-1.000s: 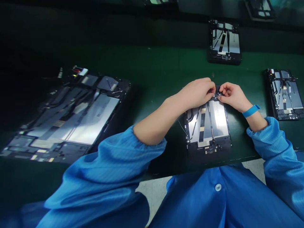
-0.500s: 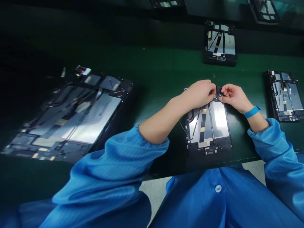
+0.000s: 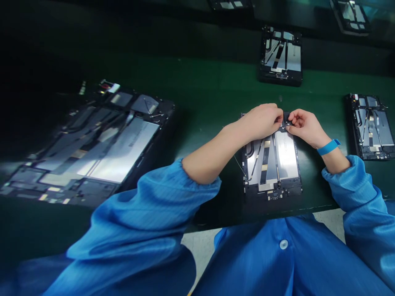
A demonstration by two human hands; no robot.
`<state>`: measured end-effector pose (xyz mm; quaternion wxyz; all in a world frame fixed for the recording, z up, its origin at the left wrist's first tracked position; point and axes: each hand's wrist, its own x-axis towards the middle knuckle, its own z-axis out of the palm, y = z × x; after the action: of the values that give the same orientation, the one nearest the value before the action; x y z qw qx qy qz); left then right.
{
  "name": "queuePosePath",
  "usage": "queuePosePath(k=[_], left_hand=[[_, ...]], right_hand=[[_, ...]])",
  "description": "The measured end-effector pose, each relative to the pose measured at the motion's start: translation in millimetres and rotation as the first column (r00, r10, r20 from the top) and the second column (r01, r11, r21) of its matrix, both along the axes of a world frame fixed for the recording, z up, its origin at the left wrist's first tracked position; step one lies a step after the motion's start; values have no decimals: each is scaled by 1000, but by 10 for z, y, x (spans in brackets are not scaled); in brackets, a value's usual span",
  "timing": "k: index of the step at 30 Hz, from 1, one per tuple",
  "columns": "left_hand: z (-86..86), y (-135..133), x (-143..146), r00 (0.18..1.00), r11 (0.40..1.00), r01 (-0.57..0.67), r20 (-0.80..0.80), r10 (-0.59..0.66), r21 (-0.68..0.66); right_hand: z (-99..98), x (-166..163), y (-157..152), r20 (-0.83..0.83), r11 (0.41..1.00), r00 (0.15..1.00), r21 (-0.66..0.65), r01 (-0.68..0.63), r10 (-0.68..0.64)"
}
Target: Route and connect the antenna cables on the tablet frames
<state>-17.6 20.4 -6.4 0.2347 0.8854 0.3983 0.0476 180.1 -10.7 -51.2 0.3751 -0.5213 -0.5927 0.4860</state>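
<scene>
An opened tablet (image 3: 285,158) lies flat before me, its silver inner plate, flat ribbon cables and small circuit board exposed. At its far edge my left hand (image 3: 265,120) is bent over the frame, fingers curled in a pinch. My right hand (image 3: 305,125) pinches thumb to fingers at the same far edge, just right of the left. What either hand has between its fingertips is too small or hidden to make out. A blue wristband (image 3: 328,146) circles my right wrist. A thin wire shows by the tablet's left side.
On the dark green table (image 3: 203,98), a large-looking stack of opened tablets (image 3: 123,144) sits at left. Another opened tablet stack (image 3: 373,127) is at right, and one more (image 3: 280,57) is beyond my hands. Two further tablets (image 3: 352,16) (image 3: 231,5) rest along the back.
Both hands stay at the tablet's far edge in nearly the same pinched pose. The view has shifted slightly; the back tablets appear a little displaced.
</scene>
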Motion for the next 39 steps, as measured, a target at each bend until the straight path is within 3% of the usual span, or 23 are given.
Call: queuePosePath(k=[3,7,9,12,13,15,18,20,22,25,27,30,32,35,39], left_hand=[[27,-43,-72,997,995,-50,60,45,87],[97,-313,-458,950,921,-310,107,293,234],[80,-525,-729,931,914,-353,-20,364,199],[4,-864,-1045,937,966,-260,-240,253,2],[-9,-972,-1098,941,971,-238,-254,222,-33],[20,-1166,-1118,954,973,-232,-195,229,10],[184,-1363,-1015,965,954,-249,-40,259,167],[287,-1418,-933,968,951,-249,42,246,185],[309,-1429,-880,951,942,-299,123,282,154],[149,-1425,-856,852,871,-489,240,465,47],[-42,-1430,-852,762,817,-563,304,571,-125],[-306,-1439,-834,667,742,-463,361,652,-486],[-403,-1440,-816,614,673,-365,377,694,-644],[-431,-1442,-805,545,605,-305,386,744,-736],[-400,-1458,-828,499,564,-265,390,774,-782]], right_hand=[[22,-48,17,61,1000,998,21,6,-7],[25,-16,78,9,998,999,-42,37,-37],[59,31,73,-103,992,990,-99,84,-94],[209,-18,-83,-164,987,973,-38,155,-159],[279,-95,-177,-128,993,985,10,116,-114],[414,-338,-393,12,992,995,71,-101,100],[525,-767,-647,266,888,863,52,-457,429],[521,-943,-700,394,822,765,41,-568,509],[484,-969,-663,457,796,726,60,-602,515],[440,-815,-526,464,757,700,90,-647,543],[434,-701,-437,473,715,662,90,-693,582],[426,-656,-351,490,678,641,130,-723,591],[401,-706,-315,499,674,655,175,-717,567],[336,-806,-274,506,685,679,214,-696,532],[262,-859,-245,480,700,701,222,-679,527]])
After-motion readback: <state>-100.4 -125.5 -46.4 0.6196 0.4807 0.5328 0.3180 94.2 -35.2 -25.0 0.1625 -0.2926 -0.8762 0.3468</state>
